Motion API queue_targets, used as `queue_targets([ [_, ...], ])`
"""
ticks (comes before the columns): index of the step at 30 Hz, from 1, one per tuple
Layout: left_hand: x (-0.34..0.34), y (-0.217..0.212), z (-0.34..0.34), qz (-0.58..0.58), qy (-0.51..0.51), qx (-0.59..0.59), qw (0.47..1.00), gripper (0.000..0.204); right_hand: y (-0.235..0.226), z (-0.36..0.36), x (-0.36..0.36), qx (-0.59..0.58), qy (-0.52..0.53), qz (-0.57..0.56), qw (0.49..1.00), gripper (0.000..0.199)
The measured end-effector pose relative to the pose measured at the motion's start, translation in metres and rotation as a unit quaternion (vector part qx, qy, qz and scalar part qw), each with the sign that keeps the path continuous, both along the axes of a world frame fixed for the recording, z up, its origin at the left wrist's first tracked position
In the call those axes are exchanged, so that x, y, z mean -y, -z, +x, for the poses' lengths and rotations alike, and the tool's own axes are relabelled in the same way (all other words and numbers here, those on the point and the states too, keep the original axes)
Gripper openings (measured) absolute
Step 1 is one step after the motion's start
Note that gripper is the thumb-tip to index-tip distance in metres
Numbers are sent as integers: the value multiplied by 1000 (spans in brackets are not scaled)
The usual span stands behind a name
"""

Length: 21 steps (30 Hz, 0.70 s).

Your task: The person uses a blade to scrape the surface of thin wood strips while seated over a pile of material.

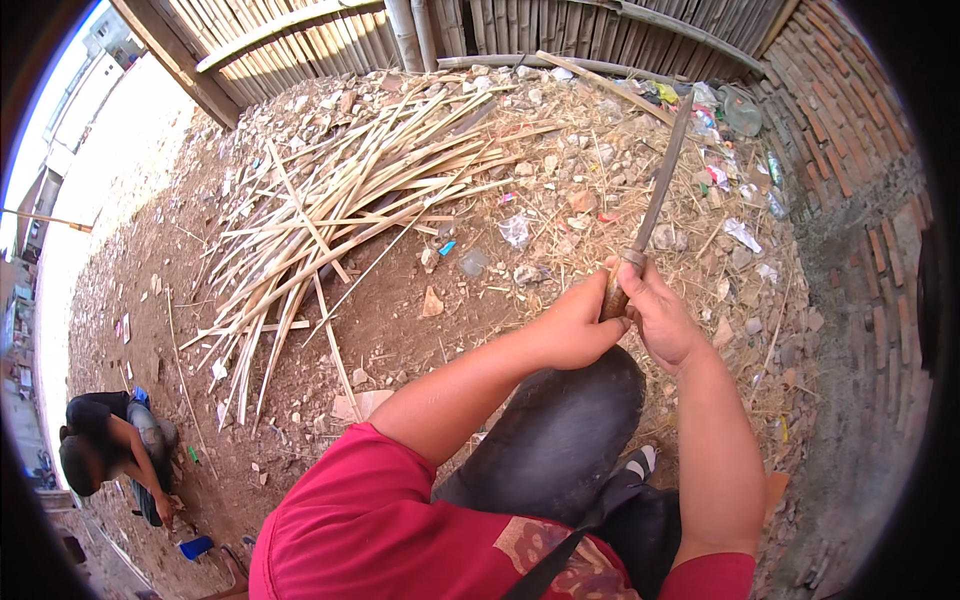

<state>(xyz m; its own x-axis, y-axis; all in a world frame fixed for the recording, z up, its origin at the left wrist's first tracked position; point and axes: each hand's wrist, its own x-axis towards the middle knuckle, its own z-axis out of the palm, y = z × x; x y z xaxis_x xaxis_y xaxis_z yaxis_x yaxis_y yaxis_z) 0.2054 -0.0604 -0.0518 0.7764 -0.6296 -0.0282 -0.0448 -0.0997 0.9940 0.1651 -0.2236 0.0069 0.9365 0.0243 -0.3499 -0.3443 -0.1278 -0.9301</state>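
"So, who's lower left?"
"A crouching person (118, 445); then pale strips (340, 225) heaped upper left of centre."
"And the hands?"
"Right of centre — left hand (580, 325) closed round the handle (615, 297) of a long knife (664, 185), pointing to the upper right; right hand (665, 318) gripping it too — then a brick wall (890, 250) far right."

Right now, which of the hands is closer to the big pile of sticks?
Left. The left hand is to the right of the pile of sticks, not touching it; the right hand is even farther right.
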Motion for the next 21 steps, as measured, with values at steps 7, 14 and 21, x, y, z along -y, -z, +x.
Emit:
queue_targets([
  [7,-121,58,-11,300,-249,14,921,48,-21,-72,93,35,27,-192,980,65],
  [14,-302,135,-75,573,-347,-18,742,60,-22,-232,259,-104,256,-364,889,60],
  [21,-341,154,-21,621,-317,-22,717,62,23,-348,327,-170,421,-265,851,59],
])
